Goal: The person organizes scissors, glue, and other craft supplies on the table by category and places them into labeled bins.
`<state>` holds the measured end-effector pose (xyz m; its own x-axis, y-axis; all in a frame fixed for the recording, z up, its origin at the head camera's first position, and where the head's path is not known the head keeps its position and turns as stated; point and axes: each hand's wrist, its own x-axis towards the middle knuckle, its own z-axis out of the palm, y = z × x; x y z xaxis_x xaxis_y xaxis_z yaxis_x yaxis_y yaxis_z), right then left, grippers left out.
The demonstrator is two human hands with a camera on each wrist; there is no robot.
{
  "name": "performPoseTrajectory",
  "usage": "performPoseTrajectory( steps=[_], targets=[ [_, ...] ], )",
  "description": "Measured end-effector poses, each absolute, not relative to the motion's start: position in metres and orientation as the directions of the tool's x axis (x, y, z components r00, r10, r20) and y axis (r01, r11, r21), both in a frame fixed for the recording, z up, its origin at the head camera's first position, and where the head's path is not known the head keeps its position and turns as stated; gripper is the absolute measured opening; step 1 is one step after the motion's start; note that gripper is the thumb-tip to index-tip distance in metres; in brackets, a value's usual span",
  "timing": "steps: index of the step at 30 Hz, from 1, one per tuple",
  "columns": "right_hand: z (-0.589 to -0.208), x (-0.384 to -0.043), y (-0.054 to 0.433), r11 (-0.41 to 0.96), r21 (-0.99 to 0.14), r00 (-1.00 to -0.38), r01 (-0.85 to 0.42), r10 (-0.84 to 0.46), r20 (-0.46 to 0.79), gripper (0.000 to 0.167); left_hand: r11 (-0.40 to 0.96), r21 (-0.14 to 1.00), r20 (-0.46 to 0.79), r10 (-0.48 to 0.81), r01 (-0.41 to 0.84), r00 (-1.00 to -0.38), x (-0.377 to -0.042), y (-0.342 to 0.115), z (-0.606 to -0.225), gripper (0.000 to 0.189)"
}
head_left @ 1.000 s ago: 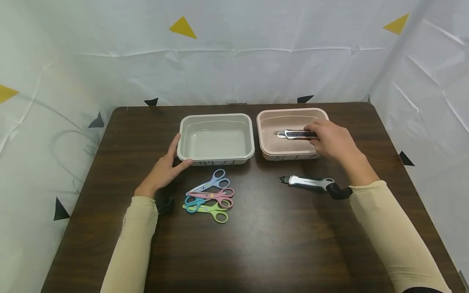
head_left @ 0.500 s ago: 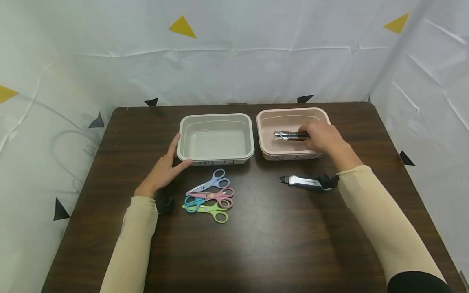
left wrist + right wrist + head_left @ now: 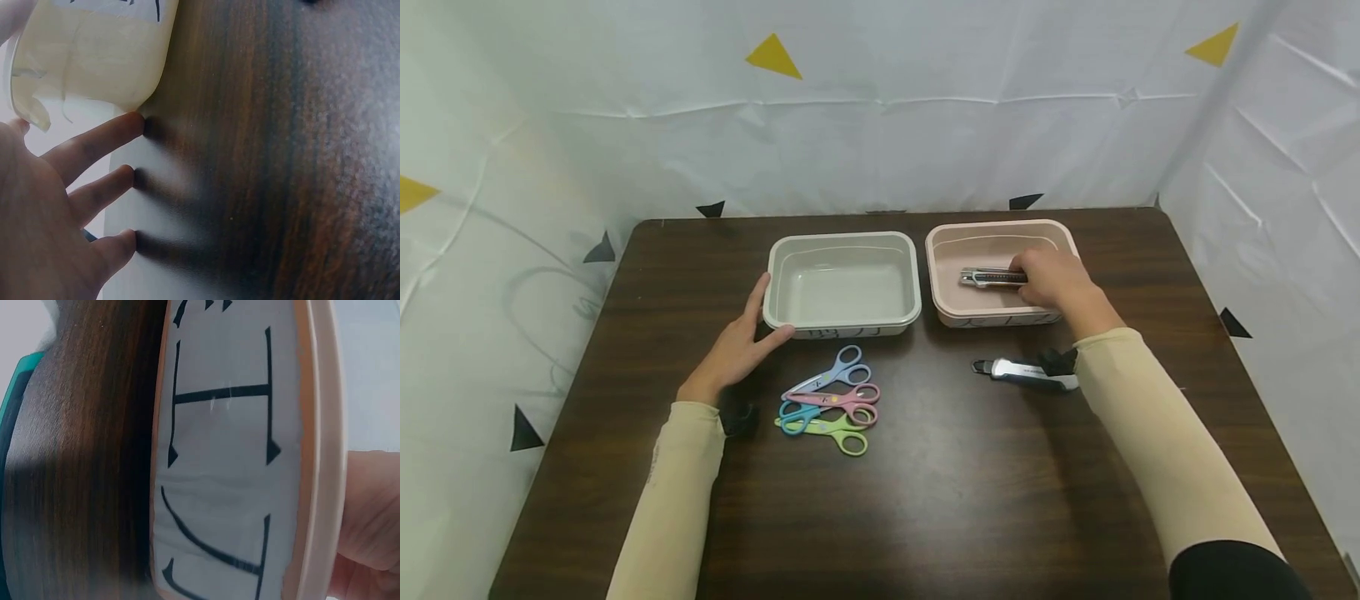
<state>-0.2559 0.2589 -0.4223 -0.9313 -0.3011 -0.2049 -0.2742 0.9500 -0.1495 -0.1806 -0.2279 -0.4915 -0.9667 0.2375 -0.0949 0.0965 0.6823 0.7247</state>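
In the head view, my right hand (image 3: 1051, 277) reaches into the pink bin (image 3: 1000, 313) and holds a silver-and-black utility knife (image 3: 988, 277) by one end, low inside the bin. Whether another knife lies under it, I cannot tell. The right wrist view shows the bin's labelled side (image 3: 219, 431), with part of the hand (image 3: 369, 512) behind the rim. My left hand (image 3: 730, 354) rests with spread fingers at the near left corner of the pale grey-green bin (image 3: 850, 323). The left wrist view has its fingertips beside that bin (image 3: 106, 62) on the tabletop.
Several scissors lie in a pile before the pale bin: lilac (image 3: 827, 375), pink (image 3: 838, 400), blue (image 3: 797, 414) and green (image 3: 838, 431). A white-and-black utility knife (image 3: 1022, 372) lies before the pink bin, partly covered by the wrist camera (image 3: 1058, 362). White sheeting (image 3: 880, 158) surrounds the brown table (image 3: 925, 500).
My right hand has moved left and lower into the pink bin with the utility knife. The right forearm has shifted left over the white-and-black knife. My left hand has stayed in place.
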Motion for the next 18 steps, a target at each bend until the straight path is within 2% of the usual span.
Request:
performPoseTrajectory(
  steps=[5,18],
  targets=[
    [-0.429,-0.260,0.258,0.955,-0.154,-0.936,-0.253,-0.282,-0.213,0.032,0.683,0.724,-0.092,0.235,0.097,-0.968,-0.180,-0.229,-0.492,0.090],
    [-0.439,-0.266,0.258,0.948,-0.125,-0.937,-0.292,-0.310,-0.163,0.028,0.678,0.729,-0.097,0.229,0.088,-0.968,-0.181,-0.228,-0.493,0.089]
  ],
)
